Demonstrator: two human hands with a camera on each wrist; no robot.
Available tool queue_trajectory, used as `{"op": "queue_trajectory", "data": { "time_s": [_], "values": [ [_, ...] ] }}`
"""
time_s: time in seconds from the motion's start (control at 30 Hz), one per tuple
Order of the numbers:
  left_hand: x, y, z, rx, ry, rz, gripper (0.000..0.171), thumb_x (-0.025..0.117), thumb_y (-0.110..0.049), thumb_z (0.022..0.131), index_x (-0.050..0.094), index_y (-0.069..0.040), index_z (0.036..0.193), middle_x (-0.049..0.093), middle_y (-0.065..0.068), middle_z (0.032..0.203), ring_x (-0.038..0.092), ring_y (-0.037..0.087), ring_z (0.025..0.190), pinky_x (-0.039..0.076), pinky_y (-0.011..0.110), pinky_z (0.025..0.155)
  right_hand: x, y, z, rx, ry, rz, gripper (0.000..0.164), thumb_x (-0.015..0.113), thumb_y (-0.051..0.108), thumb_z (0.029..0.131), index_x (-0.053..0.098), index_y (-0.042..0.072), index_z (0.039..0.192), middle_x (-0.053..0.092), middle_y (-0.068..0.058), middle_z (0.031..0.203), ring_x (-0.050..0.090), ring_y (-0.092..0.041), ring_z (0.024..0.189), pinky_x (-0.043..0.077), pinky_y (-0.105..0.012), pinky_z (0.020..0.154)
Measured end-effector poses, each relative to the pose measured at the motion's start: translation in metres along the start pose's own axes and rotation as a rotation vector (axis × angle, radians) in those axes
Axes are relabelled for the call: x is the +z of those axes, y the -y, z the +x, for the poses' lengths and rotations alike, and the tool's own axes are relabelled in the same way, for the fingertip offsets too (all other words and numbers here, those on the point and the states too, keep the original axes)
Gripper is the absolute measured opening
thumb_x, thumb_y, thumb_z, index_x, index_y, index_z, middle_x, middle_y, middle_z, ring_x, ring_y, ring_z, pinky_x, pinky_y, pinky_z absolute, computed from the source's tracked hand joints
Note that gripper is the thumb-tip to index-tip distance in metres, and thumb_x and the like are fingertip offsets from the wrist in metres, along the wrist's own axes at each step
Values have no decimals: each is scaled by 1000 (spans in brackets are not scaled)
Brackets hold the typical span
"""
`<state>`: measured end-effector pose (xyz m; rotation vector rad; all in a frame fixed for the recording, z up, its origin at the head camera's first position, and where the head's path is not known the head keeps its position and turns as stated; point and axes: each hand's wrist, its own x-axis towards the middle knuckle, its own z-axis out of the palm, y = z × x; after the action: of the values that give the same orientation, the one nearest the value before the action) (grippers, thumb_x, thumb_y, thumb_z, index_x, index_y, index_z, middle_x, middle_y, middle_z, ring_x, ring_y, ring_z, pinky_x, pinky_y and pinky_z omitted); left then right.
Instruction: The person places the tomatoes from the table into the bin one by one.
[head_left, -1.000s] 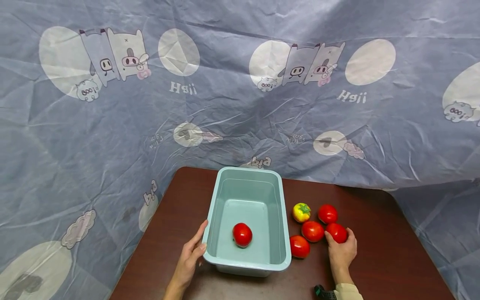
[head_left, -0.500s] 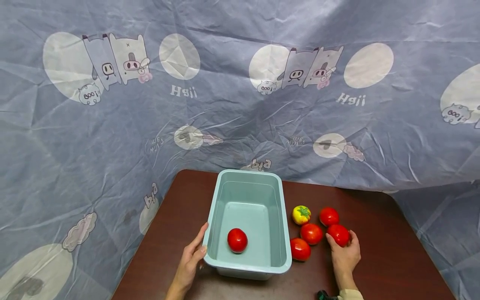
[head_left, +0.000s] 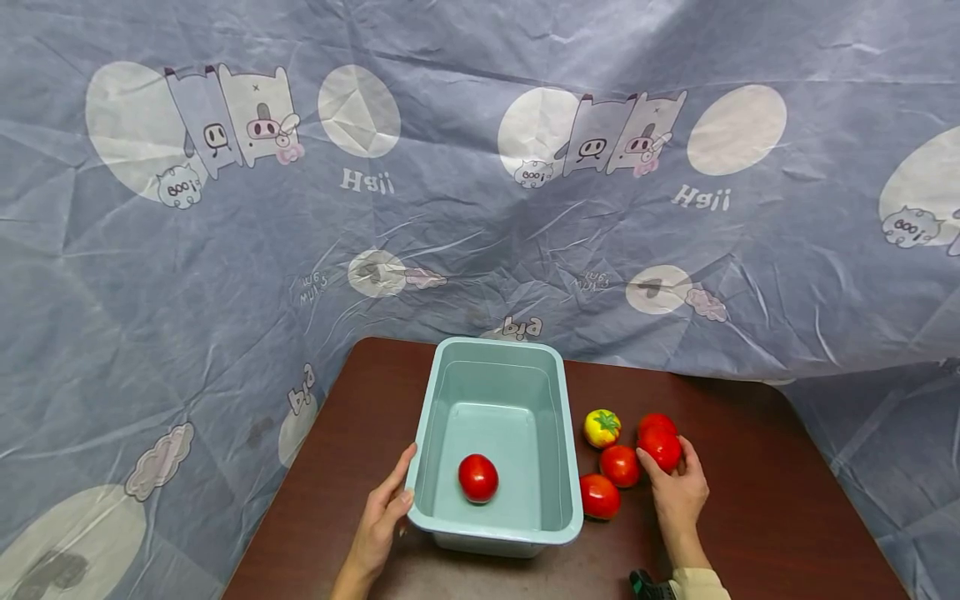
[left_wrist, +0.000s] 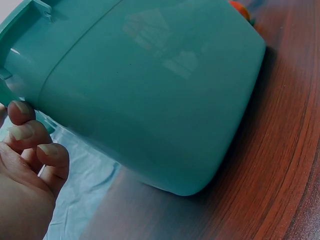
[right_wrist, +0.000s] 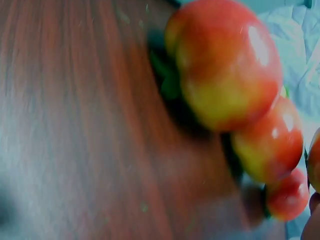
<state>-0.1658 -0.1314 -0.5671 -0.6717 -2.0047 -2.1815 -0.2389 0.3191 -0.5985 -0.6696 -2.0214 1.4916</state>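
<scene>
My left hand grips the near left rim of a pale green plastic tub, thumb over the edge. In the left wrist view, curled fingers show beside the tub's outer wall. One red tomato lies inside, toward the near end. On the right, my right hand pinches another red tomato between thumb and fingers. That tomato overlaps a farther red tomato in the head view. Only a fingertip and a sliver of the held tomato show in the right wrist view.
Between tub and right hand lie two red tomatoes, a middle one and a nearer one, plus a yellow tomato with a green leafy top. The dark wooden table meets a patterned grey-blue cloth behind.
My right hand has taken its tomato up from beside the others and moved it slightly left and away from me. The tomato in the tub has rolled a little left. The left hand stays put.
</scene>
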Motion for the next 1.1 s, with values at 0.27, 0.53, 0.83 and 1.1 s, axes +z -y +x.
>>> {"op": "queue_trajectory", "data": {
  "time_s": [0.27,0.53,0.83,1.1],
  "values": [
    [0,0,-1,-13,-7,7,56,37,-3,98,29,-7,153,41,19,146,56,12,101,39,34,46,8,31,-7,-19,135,14,77,83,33,75,49,21,143,55,-12,138,56,-19,114,43,-7,89],
    [0,1,0,8,-3,-7,56,37,-1,98,29,-5,153,42,17,148,57,6,101,41,36,49,14,58,-19,-86,202,25,74,82,30,77,49,26,143,57,-8,136,57,-6,107,44,-7,88],
    [0,1,0,15,-8,-14,55,37,-1,98,29,-4,152,34,26,150,54,8,112,46,33,57,24,89,-38,-220,276,106,70,81,15,78,52,20,141,57,-12,136,56,8,101,44,-3,86],
    [-1,2,0,28,-7,-6,56,37,0,97,30,-3,152,49,13,143,58,6,98,41,28,47,33,116,-56,-285,367,203,74,83,8,75,52,23,140,57,-5,138,58,2,107,46,-7,89]
  ]
}}
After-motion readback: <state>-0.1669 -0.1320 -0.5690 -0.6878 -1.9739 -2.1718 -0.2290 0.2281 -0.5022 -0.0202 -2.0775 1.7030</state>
